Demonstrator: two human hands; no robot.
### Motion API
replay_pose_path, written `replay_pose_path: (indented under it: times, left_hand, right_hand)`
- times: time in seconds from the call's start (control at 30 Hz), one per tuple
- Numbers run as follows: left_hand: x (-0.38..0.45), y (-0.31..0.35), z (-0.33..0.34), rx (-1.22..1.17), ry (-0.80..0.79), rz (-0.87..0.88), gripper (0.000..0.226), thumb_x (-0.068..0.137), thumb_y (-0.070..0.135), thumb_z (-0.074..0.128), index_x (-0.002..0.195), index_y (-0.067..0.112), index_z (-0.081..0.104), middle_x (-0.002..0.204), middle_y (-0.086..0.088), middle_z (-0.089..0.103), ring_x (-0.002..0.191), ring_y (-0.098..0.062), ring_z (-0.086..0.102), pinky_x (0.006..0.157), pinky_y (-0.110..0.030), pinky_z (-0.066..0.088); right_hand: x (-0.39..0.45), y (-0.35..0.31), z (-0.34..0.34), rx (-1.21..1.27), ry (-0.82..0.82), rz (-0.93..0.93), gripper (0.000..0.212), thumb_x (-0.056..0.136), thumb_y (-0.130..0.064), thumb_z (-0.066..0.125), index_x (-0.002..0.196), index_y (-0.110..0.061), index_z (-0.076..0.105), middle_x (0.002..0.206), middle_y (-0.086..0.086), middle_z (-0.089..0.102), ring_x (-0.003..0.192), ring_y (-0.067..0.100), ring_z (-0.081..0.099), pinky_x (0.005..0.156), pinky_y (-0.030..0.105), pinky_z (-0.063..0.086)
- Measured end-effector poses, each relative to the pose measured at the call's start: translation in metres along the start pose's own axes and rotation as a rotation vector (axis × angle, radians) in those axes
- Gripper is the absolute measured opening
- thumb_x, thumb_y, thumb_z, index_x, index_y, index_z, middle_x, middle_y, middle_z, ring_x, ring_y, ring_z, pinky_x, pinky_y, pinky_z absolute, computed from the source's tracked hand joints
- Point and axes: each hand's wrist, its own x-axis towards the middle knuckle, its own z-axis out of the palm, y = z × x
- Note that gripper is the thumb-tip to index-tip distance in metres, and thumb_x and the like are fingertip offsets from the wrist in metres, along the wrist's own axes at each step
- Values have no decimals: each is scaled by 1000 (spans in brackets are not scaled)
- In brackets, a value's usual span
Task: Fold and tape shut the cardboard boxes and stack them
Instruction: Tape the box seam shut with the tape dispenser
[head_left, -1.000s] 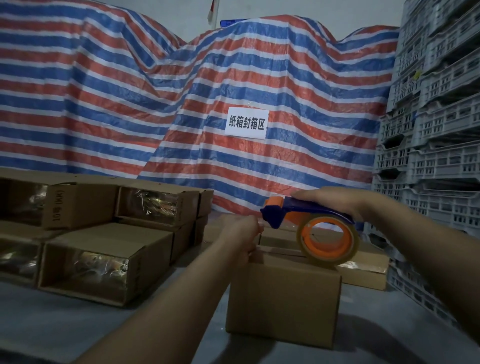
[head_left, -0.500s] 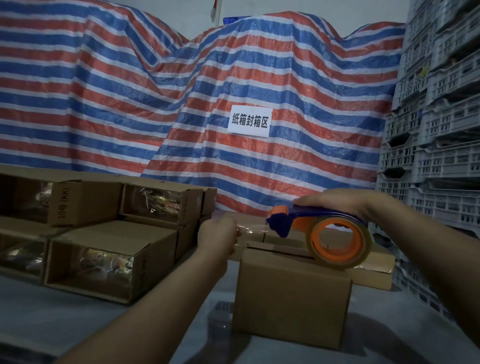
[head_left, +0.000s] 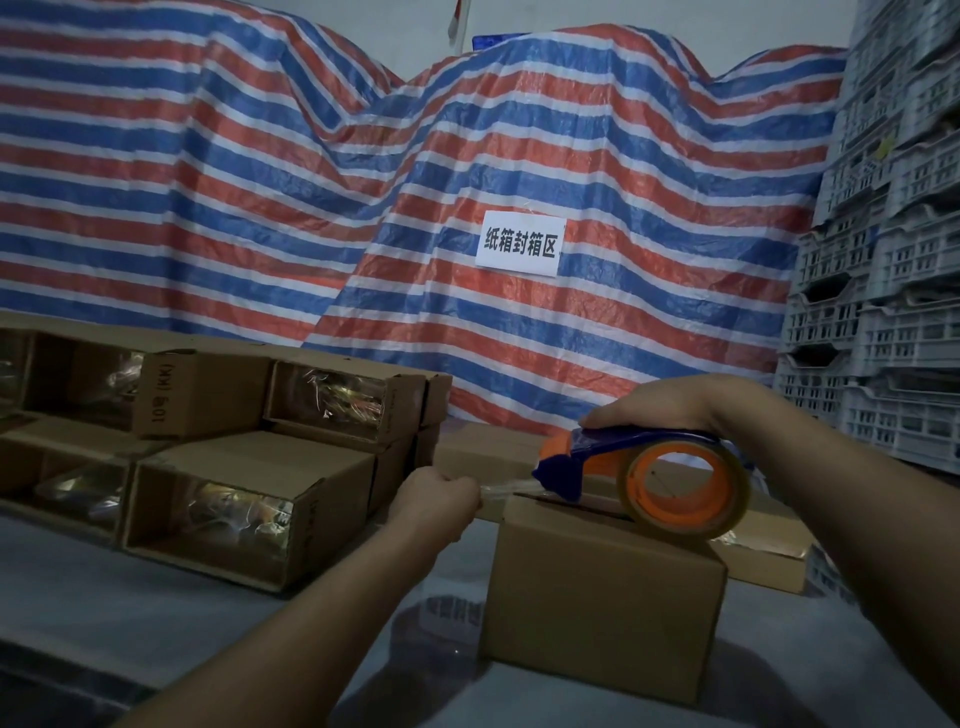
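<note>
Right hand (head_left: 660, 405) is gripping the tape gun (head_left: 639, 473) from above, fingers curled over its blue handle, roll resting on top of the box (head_left: 602, 597) sitting front-center on the gray table (head_left: 130, 613). Left hand (head_left: 434, 501) is fisted w/ the clear tape (head_left: 506, 491) end pinched, strip stretching to the gun's nose just left of the box edge. Taped boxes (head_left: 249, 499) are stacked on the left.

Bare worktop (head_left: 156, 613) lay open from six to eight o'clock of the cardboard box (head_left: 602, 597). At nine to ten o'clock the stacked boxes (head_left: 249, 467) walled that side. The striped tarpaulin (head_left: 415, 208) closed off twelve o'clock, flat cartons (head_left: 763, 540) lay just behind at two, and plastic crates (head_left: 893, 260) towered beyond them.
</note>
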Motion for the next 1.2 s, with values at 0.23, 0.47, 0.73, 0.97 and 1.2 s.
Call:
replay_pose_path:
  times: [0.23,0.47,0.73,0.97,1.2]
  left_hand:
    - [-13,-5,16,-24,-161,-165,17,97,22,51,104,9,60,85,-5,54,62,-14,43,49,-23,34]
    - [-16,-3,22,-27,-183,-265,26,98,29,48,117,11,53,84,-6,44,66,-15,36,54,-25,31]
    - [-11,-16,16,-123,-32,-129,29,103,32,43,121,16,59,99,-7,59,92,-21,57,86,-36,49]
    - [0,23,16,52,-291,-101,23,94,42,51,86,20,54,77,0,45,59,-12,35,52,-23,28]
    - [-3,20,12,67,-395,-106,34,88,54,60,85,22,50,74,0,42,56,-10,28,51,-23,23]
  right_hand:
    - [1,1,1,-38,1,-58,30,105,-48,41,97,-24,59,57,-12,67,49,0,62,50,11,47]
    - [1,1,4,-141,24,-131,23,107,-40,40,92,-35,57,62,-26,66,56,-10,62,51,6,45]
    - [2,1,2,-112,35,-88,27,105,-47,41,95,-29,59,57,-17,67,52,-4,63,64,15,47]
    - [6,4,2,-49,17,-72,28,104,-49,42,97,-28,59,59,-13,68,52,-1,63,66,18,48]
    - [16,2,3,-107,-14,-84,26,104,-48,42,98,-30,60,65,-16,70,57,-2,66,55,12,50]
